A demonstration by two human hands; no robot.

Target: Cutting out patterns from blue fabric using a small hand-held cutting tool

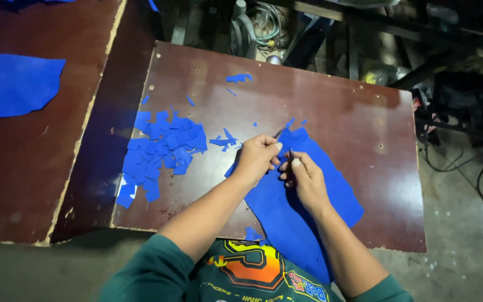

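Note:
A large blue sheet [308, 207] lies on the brown table [342, 106] and hangs over its near edge toward my body. My left hand [255, 157] is closed in a fist on the sheet's upper left edge. My right hand [304, 180] rests on the sheet just right of it, with its fingers pinched around a thin dark tool [289, 154]. A dark tip shows beyond my left knuckles; what kind of tool it is I cannot tell. The two hands nearly touch.
A pile of several small blue cut pieces [163, 148] lies on the table's left half, with loose scraps [238, 78] farther back. Another blue sheet [12, 84] rests on a second brown table at left. Machine parts and cables [264, 28] crowd the back and right floor.

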